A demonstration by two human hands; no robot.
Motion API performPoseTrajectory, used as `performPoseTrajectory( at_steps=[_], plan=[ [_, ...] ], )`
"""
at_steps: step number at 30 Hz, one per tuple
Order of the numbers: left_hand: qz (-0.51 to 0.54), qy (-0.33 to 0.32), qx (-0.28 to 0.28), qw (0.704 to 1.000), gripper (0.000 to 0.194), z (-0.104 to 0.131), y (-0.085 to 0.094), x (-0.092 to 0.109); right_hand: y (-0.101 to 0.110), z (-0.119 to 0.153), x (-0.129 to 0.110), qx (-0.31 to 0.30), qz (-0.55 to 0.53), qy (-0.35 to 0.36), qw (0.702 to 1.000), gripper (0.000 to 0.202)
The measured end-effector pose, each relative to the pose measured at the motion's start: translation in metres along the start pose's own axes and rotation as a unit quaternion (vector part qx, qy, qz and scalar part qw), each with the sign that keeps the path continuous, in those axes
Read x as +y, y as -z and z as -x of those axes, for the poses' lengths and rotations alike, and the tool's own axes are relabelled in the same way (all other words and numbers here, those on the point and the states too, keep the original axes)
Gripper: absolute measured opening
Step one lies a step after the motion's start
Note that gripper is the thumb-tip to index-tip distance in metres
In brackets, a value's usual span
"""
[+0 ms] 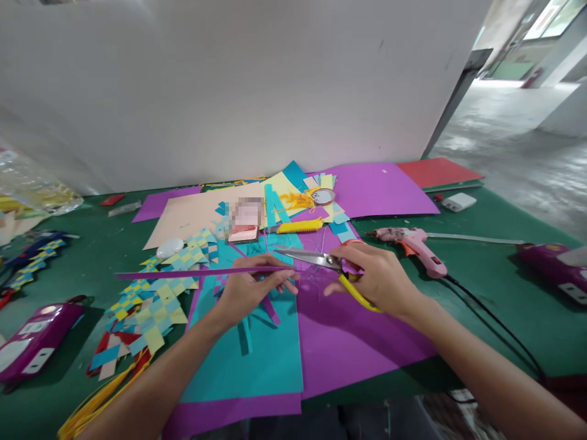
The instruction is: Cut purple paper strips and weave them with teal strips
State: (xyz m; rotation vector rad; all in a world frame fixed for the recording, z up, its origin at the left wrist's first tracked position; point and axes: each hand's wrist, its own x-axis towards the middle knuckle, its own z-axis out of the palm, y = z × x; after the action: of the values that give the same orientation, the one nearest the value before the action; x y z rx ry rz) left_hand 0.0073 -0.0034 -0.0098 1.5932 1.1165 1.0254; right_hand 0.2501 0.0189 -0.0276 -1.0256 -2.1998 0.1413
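My left hand (pixel 250 284) pinches a long narrow purple paper strip (pixel 183 272) near its right end; the strip sticks out far to the left. In my right hand (pixel 376 272) are scissors with yellow handles (pixel 358 294), their blades (pixel 307 255) pointing left, just above the strip's end. Whether the blades touch the strip I cannot tell. Below both hands lie a teal paper sheet (pixel 257 366) and a purple sheet (pixel 353 354). Another purple strip (pixel 271 310) hangs or lies under my left hand.
A yellow utility knife (pixel 300 227) and a phone (pixel 245 223) lie behind my hands. To the right is a pink glue gun (pixel 415 244) with a black cord. Woven paper pieces (pixel 158 299) spread at left, near a purple power strip (pixel 41 339). A white panel (pixel 229 91) stands behind.
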Motion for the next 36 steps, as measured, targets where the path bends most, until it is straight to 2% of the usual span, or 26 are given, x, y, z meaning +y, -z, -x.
performPoseTrajectory(
  at_steps=[3,6,8,11,14,17,21,25,29,36],
  plan=[
    [-0.006,0.015,-0.011,1.000,0.013,0.000,-0.002,0.002,0.001,-0.004,-0.006,-0.037,-0.103,-0.081,0.991,0.042],
    [0.003,0.029,-0.026,0.999,0.013,0.001,-0.005,0.001,-0.001,-0.005,-0.013,-0.059,-0.217,-0.138,0.965,0.037],
    [0.026,0.030,-0.033,0.999,0.012,0.001,-0.006,-0.002,-0.005,-0.002,-0.017,-0.060,-0.266,-0.144,0.951,0.030],
    [0.018,0.018,-0.032,0.999,0.013,0.002,-0.005,-0.006,-0.008,0.001,-0.019,-0.049,-0.286,-0.108,0.951,0.025],
    [-0.018,0.008,-0.015,1.000,0.017,0.001,-0.001,-0.005,-0.006,0.002,-0.015,-0.035,-0.268,-0.083,0.959,0.025],
    [-0.007,0.002,0.000,1.000,0.017,0.001,0.002,-0.001,-0.001,0.000,-0.009,-0.009,-0.220,-0.058,0.974,0.021],
    [0.014,-0.004,0.036,0.999,0.015,0.001,0.003,0.001,0.005,-0.002,0.001,0.009,-0.076,0.017,0.997,0.031],
    [0.004,-0.019,0.064,0.998,0.015,0.002,0.004,-0.003,0.004,0.000,0.007,-0.004,0.040,0.077,0.996,0.036],
    [-0.010,-0.039,0.078,0.996,0.012,0.002,0.005,-0.007,0.001,0.000,0.006,-0.001,0.067,0.101,0.993,0.039],
    [-0.008,-0.020,0.062,0.998,0.014,0.002,0.003,-0.005,-0.002,0.001,0.005,0.008,0.085,0.101,0.991,0.035]
  ],
)
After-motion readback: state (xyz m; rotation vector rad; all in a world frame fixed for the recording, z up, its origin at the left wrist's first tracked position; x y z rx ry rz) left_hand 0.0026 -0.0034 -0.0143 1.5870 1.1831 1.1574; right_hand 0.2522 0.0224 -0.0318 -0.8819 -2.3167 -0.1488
